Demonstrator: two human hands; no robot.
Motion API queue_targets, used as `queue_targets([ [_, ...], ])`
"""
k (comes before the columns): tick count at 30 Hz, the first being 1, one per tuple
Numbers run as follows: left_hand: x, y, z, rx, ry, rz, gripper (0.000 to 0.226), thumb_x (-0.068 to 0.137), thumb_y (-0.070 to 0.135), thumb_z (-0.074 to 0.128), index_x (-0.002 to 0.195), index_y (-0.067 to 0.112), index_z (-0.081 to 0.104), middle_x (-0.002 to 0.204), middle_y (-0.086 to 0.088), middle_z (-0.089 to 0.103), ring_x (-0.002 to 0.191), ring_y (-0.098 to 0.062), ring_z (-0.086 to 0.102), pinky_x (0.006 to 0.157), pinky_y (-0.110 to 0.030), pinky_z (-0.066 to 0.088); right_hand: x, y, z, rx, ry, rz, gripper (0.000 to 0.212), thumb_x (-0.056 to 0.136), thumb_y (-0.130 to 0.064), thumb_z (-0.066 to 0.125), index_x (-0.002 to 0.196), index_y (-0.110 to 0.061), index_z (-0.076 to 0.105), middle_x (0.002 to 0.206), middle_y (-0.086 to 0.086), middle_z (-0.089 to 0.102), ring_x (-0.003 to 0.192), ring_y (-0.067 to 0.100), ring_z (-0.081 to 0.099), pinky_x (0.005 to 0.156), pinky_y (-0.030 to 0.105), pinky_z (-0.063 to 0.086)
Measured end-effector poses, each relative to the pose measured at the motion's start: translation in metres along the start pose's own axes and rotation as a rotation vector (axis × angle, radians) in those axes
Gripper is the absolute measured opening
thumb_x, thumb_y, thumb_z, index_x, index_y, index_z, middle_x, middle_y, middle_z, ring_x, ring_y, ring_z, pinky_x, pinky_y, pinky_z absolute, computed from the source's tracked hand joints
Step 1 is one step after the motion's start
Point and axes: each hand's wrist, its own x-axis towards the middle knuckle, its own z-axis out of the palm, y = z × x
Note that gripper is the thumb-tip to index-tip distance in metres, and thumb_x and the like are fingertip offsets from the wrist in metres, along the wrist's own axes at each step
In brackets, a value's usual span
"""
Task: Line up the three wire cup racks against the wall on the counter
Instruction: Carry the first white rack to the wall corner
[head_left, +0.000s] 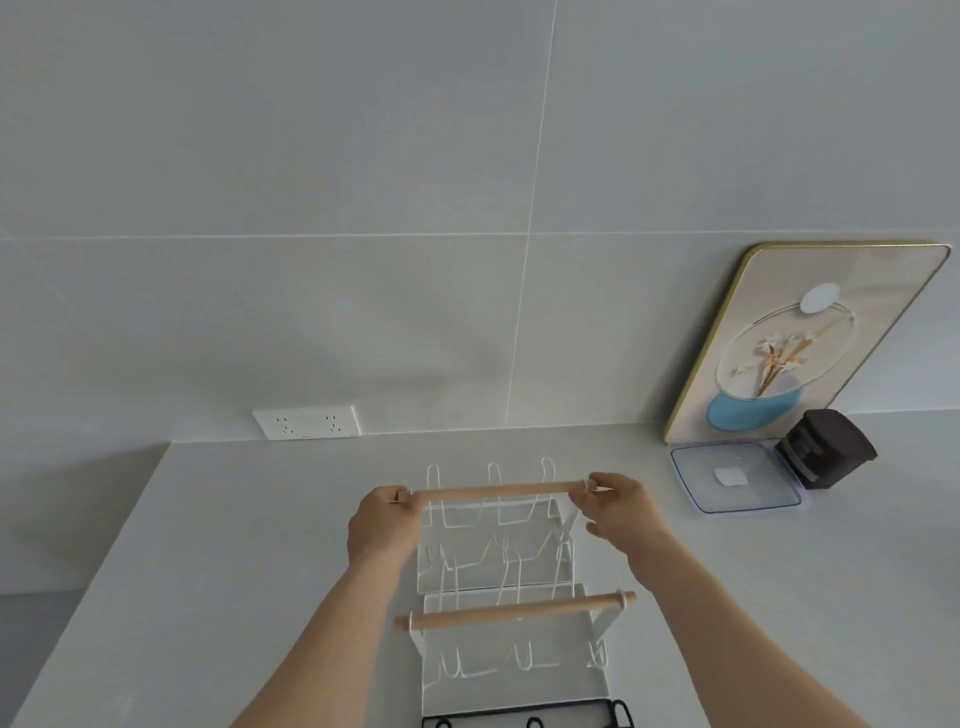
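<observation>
Gripping both ends of the wooden handle (501, 490), the left hand (383, 525) and right hand (621, 506) fingers are being closed round it; the light, stiff white wire rack (493, 545) at frame centre is being carried best there.

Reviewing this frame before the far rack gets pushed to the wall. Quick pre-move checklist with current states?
1. Both hands on the handle: ok. The left hand and right hand pinch opposite ends of the wooden handle of the far white rack.
2. Path to the wall: ok. Bare counter lies between the rack and the wall.
3. Wall socket: ok, off to the left of the rack's line.
4. Clear tray and dark jar: ok, apart to the right.
5. Near white rack: cannot tell whether its wires overlap the far one.
6. Black rack: not ok, only its top edge in frame.
</observation>
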Motion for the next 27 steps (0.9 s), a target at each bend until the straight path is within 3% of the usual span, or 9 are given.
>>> queue_targets([
  [2,-0.002,0.002,0.000,-0.012,0.035,-0.008,0.018,0.095,0.028,0.057,0.093,0.022,0.073,0.092,-0.008,0.077,0.091,-0.033,0.069,0.074,-0.034,0.048,0.008,0.002,0.001,0.012,0.039,-0.009,0.038,0.088,-0.015,0.079,0.122,-0.001,0.070,0.081,0.006,0.070,0.074,0.025,0.065,0.098,0.054,0.059],
  [4,0.001,0.002,0.000,-0.063,0.046,-0.023,0.023,0.096,0.029,0.057,0.111,0.022,0.073,0.105,-0.006,0.078,0.100,-0.031,0.072,0.084,-0.035,0.054,0.011,0.001,0.002,0.006,0.081,-0.025,0.030,0.089,-0.015,0.077,0.116,-0.002,0.074,0.074,0.006,0.071,0.065,0.025,0.066,0.094,0.054,0.061],
  [7,0.009,-0.002,-0.008,-0.169,0.044,-0.024,0.011,0.094,0.027,0.061,0.101,0.028,0.070,0.107,-0.006,0.078,0.100,-0.029,0.074,0.095,-0.045,0.059,0.008,-0.012,0.006,-0.004,0.122,-0.057,0.021,0.092,-0.015,0.073,0.111,-0.008,0.076,0.079,0.008,0.076,0.067,0.025,0.074,0.091,0.050,0.063],
  [13,0.037,-0.013,-0.062,-0.290,0.086,-0.007,0.012,0.086,0.034,0.065,0.077,0.041,0.065,0.097,0.000,0.077,0.096,-0.026,0.075,0.092,-0.048,0.061,-0.001,-0.057,0.050,-0.004,0.086,-0.179,0.014,0.092,-0.014,0.073,0.105,-0.011,0.077,0.076,0.006,0.077,0.068,0.025,0.076,0.090,0.050,0.063],
  [19,0.078,-0.047,-0.158,-0.319,0.199,-0.024,0.005,0.083,0.037,0.064,0.080,0.039,0.066,0.098,-0.002,0.079,0.097,-0.028,0.076,0.094,-0.047,0.060,-0.017,-0.092,0.157,-0.010,-0.036,-0.221,0.005,0.089,-0.015,0.076,0.093,-0.017,0.074,0.079,0.007,0.077,0.067,0.024,0.076,0.088,0.051,0.064],
  [23,0.124,-0.084,-0.220,-0.318,0.261,-0.036,0.006,0.082,0.041,0.063,0.083,0.039,0.068,0.097,0.000,0.079,0.095,-0.027,0.076,0.092,-0.048,0.061,-0.029,-0.106,0.239,0.006,-0.092,-0.191,0.012,0.090,-0.012,0.076,0.101,-0.007,0.075,0.081,0.012,0.077,0.072,0.027,0.076,0.087,0.049,0.065],
  [25,0.152,-0.103,-0.246,-0.304,0.277,-0.037,0.015,0.078,0.045,0.060,0.085,0.037,0.071,0.095,-0.002,0.080,0.093,-0.029,0.077,0.091,-0.050,0.060,-0.034,-0.111,0.276,0.014,-0.109,-0.180,0.005,0.090,-0.011,0.076,0.095,-0.009,0.074,0.078,0.012,0.076,0.071,0.026,0.074,0.086,0.048,0.065],
  [27,0.167,-0.107,-0.270,-0.269,0.301,-0.041,0.029,0.081,0.041,0.061,0.100,0.026,0.077,0.096,-0.006,0.082,0.094,-0.031,0.076,0.093,-0.048,0.059,-0.036,-0.114,0.311,0.012,-0.117,-0.168,0.007,0.091,-0.011,0.075,0.097,-0.008,0.074,0.075,0.011,0.074,0.068,0.024,0.072,0.085,0.048,0.066],
])
